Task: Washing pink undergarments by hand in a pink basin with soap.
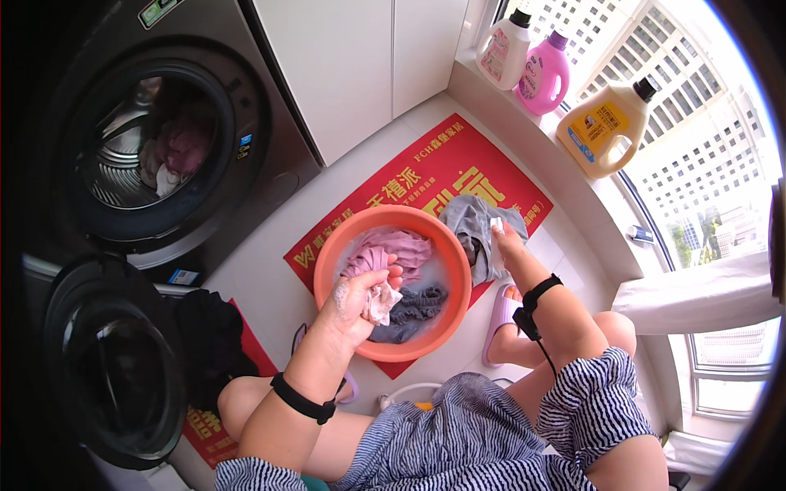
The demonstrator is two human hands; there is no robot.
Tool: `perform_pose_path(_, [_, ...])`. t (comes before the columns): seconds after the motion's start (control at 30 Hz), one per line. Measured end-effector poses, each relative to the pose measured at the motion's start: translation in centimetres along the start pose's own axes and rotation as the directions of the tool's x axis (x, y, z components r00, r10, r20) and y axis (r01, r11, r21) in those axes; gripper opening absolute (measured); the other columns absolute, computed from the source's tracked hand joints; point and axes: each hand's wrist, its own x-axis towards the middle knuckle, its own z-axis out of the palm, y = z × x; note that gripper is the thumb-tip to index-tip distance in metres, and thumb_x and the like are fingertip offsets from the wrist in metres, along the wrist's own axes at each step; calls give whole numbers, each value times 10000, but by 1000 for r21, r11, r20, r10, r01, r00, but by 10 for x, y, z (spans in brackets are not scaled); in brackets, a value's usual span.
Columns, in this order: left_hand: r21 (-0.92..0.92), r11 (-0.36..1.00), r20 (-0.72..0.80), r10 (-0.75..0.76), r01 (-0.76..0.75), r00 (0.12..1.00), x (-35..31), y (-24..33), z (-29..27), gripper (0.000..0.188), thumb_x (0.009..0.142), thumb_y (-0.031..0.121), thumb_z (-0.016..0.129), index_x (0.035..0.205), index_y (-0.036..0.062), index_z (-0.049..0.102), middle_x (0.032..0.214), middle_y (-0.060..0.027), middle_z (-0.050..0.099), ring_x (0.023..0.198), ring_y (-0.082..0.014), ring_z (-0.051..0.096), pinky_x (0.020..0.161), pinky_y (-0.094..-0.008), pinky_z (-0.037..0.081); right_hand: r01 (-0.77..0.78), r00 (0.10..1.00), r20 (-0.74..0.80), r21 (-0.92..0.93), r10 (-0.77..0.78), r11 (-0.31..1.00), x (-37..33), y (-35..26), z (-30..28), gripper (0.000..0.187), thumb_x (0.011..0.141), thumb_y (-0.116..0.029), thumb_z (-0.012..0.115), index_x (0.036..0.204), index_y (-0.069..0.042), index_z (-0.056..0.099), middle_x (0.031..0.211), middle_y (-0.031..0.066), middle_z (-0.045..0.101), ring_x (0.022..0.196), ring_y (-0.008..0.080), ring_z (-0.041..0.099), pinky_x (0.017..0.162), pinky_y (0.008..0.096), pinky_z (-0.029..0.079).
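Observation:
An orange basin (pixel 327 240) of sudsy water stands on the floor in front of me. My left hand (pixel 354 301), with foam on its wrist, is closed around wet pink cloth (pixel 381 304) above the basin's near left part. More pink fabric (pixel 403 250) lies in the water, and a dark grey garment (pixel 421 308) is half under the suds. To the right of the basin, my right hand (pixel 511 245) is closed on a small white object (pixel 496 222), its kind unclear. That hand is over a crumpled grey garment (pixel 468 222) lying beside the basin.
A front-loading washing machine (pixel 270 184) stands at left, its round door (pixel 115 360) swung out, pink and white laundry (pixel 182 151) inside. Dark clothes (pixel 217 340) lie near the door. A red printed mat (pixel 360 196) is under the basin. Three detergent bottles (pixel 544 74) line the windowsill.

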Motion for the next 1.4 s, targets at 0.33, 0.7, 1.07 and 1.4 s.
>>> perform_pose_path(0.33, [446, 895, 193, -105, 8, 975, -25, 6, 15, 277, 906, 82, 574, 1169, 0, 605, 929, -77, 664, 839, -154, 651, 733, -247, 528, 751, 418, 859, -141, -298, 646, -131, -140, 71, 862, 720, -110, 786, 1476, -139, 374, 1503, 211, 359, 1401, 371, 328, 1154, 452, 285])
perform_pose_path(0.7, [421, 863, 169, 229, -281, 959, -44, 31, 17, 266, 918, 273, 683, 1067, 55, 646, 848, 6, 637, 773, -63, 590, 704, -205, 467, 345, 606, 736, 99, -302, 933, -222, -200, 64, 380, 918, -17, 586, 1293, -10, 528, 1130, 79, 645, 1071, 150, 607, 935, 286, 480])
perform_pose_path(1.07, [46, 983, 103, 172, -177, 980, 15, 3, -10, 389, 942, 535, 572, 1023, 154, 562, 956, -12, 527, 943, -140, 583, 847, -305, 513, 990, 43, 591, 85, -806, 116, -309, -165, 108, 249, 800, -198, 726, 939, -56, 577, 794, 131, 591, 706, 315, 632, 611, 404, 532])
perform_pose_path(1.4, [-147, 988, 162, -32, 56, 986, -3, -3, 30, 351, 977, 485, 487, 1162, 202, 584, 1148, -22, 635, 1024, -152, 629, 856, -350, 535, 980, 149, 376, -180, -915, 86, -279, -159, 115, 273, 879, -235, 628, 671, -69, 567, 597, 113, 579, 558, 293, 617, 510, 392, 496])
